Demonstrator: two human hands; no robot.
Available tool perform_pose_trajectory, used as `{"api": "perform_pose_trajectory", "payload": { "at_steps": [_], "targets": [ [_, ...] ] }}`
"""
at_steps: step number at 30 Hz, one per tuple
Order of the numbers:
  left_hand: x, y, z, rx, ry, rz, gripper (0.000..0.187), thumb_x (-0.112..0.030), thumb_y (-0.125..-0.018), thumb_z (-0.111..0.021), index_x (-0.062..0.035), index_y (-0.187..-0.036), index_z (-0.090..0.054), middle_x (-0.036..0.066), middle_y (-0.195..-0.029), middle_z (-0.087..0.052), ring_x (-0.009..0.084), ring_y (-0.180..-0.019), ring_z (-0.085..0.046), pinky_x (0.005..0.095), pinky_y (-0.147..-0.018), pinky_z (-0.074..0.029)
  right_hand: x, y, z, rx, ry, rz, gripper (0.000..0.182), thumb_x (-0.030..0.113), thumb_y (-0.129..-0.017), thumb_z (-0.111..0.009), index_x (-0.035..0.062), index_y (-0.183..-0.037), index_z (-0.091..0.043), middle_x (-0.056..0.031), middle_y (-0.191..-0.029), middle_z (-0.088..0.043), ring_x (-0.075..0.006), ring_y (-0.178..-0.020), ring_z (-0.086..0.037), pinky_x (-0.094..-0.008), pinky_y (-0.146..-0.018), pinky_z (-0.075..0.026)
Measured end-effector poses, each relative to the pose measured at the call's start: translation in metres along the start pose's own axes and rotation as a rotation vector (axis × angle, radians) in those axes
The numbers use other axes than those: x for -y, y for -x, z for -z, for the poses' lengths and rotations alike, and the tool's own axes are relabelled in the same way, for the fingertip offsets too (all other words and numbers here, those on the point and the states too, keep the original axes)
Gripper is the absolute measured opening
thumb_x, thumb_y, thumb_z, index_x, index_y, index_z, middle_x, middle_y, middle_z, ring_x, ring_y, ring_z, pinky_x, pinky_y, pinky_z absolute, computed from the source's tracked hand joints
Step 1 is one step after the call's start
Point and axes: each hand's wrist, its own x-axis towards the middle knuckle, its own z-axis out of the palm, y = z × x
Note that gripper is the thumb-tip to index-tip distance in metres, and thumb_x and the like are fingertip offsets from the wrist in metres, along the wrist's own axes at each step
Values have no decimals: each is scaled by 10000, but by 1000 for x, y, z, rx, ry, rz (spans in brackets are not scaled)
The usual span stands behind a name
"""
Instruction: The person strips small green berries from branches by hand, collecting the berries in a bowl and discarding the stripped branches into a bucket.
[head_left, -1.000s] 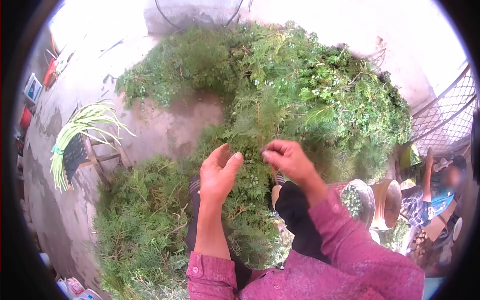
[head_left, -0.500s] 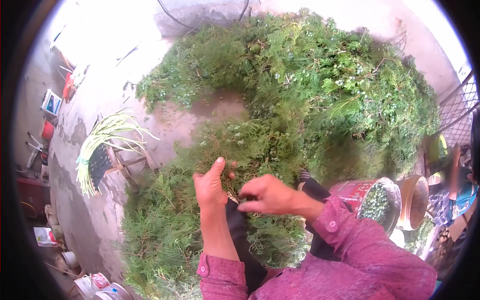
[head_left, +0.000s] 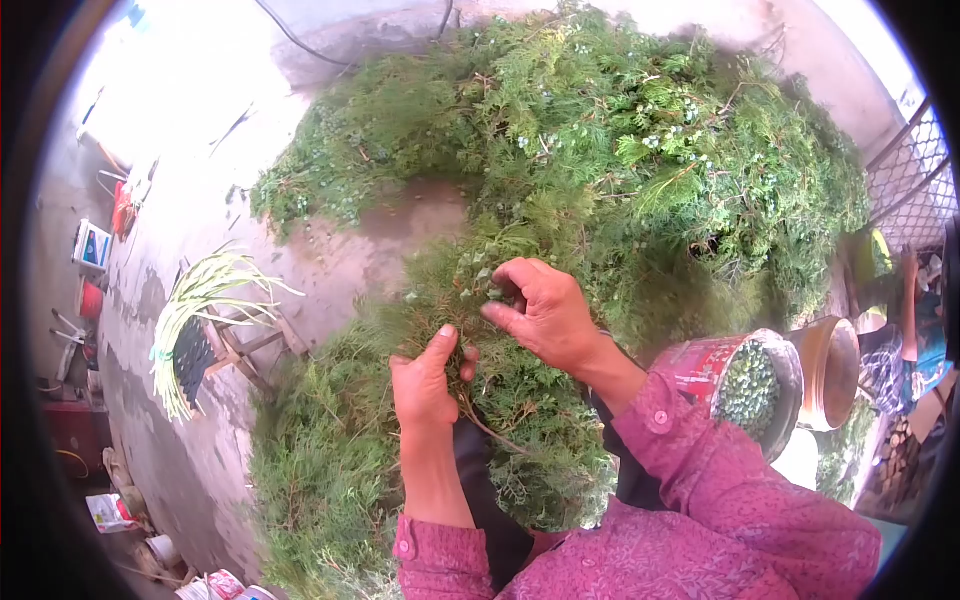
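Observation:
My left hand (head_left: 428, 385) is closed around a leafy cypress branch (head_left: 440, 285), its thumb pointing up. The branch's bare woody stem (head_left: 490, 428) trails down to the right over my lap. At the branch's upper right side, my right hand (head_left: 545, 312) pinches small green cones (head_left: 490, 283) among the foliage; its fingertips are partly hidden. To the right, a red-and-white bucket (head_left: 690, 368) lies tipped towards me with many loose green cones (head_left: 748, 388) inside.
A large heap of cypress branches (head_left: 640, 150) spreads ahead, and more cypress foliage (head_left: 320, 480) lies at left. Long green bean-like pods (head_left: 215, 290) drape over a small stool (head_left: 245, 350). A brown bucket (head_left: 830, 370) stands beside the red one. Wire mesh (head_left: 910, 170) edges the right.
My right hand has moved up and forward from near the stem's lower end to the branch's upper foliage. My left hand keeps its hold, and the view has shifted slightly.

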Motion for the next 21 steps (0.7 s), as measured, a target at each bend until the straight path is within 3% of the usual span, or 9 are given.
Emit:
{"api": "perform_pose_trajectory", "payload": {
  "at_steps": [2,4,5,7,9,13,15,19,21],
  "targets": [
    [2,0,2,43,-61,29,203,-11,-763,-628,-18,-936,-523,73,-743,-572,173,-498,-531,258,-359,-358,-4,-1,0,-18,55,51,260,150,-706,-707,30,-880,-556,-66,-668,-532,-144,-574,-538,-287,-540,-441],
    [2,0,2,30,-79,12,201,-15,-760,-634,-20,-929,-526,71,-727,-572,163,-471,-517,253,-343,-345,-1,-2,4,61,-225,-138,214,159,-761,-657,14,-868,-541,-65,-658,-561,-143,-558,-554,-288,-525,-455],
    [2,0,3,16,-94,-5,199,-19,-757,-641,-22,-922,-530,69,-712,-571,154,-444,-503,248,-328,-331,1,-4,7,59,-224,-137,214,159,-761,-657,14,-868,-541,-65,-658,-561,-143,-558,-554,-288,-525,-455],
    [3,-1,9,4,-105,-1,184,-22,-757,-644,-22,-906,-536,67,-695,-569,149,-432,-493,246,-323,-327,1,-13,17,31,-590,-503,139,142,-810,-591,16,-836,-538,-52,-649,-578,-130,-550,-561,-253,-505,-464],
    [0,-2,15,-12,-111,2,170,-26,-756,-647,-22,-890,-542,65,-678,-566,143,-419,-484,243,-319,-322,-10,-23,43,-34,-1028,-604,77,113,-839,-528,37,-840,-540,-28,-683,-575,-113,-563,-558,-208,-493,-461],
    [-5,0,17,-29,-182,-54,115,-30,-759,-650,-15,-826,-558,57,-647,-566,133,-405,-471,236,-318,-319,1,-24,48,-180,-1169,-647,61,105,-840,-541,52,-871,-541,-25,-713,-575,-100,-575,-551,-188,-487,-450],
    [-4,2,17,-26,-197,-85,100,-32,-762,-649,-11,-807,-562,56,-645,-567,129,-401,-467,233,-318,-317,-7,-22,41,55,-1241,-505,115,113,-819,-592,47,-890,-530,-28,-728,-563,-88,-615,-546,-177,-485,-436],
    [-4,4,12,-22,-272,-109,127,-48,-755,-665,4,-798,-558,50,-643,-560,122,-402,-467,227,-319,-309,-8,-22,33,104,-926,-482,220,162,-762,-679,28,-866,-539,-12,-717,-549,-85,-646,-536,-202,-501,-430],
    [-4,5,11,-31,-290,-91,139,-53,-752,-671,10,-795,-556,49,-639,-555,120,-403,-468,227,-319,-307,-10,-18,25,82,-269,-221,326,228,-696,-743,9,-840,-550,-10,-703,-539,-97,-640,-529,-252,-519,-433]
  ]
}}
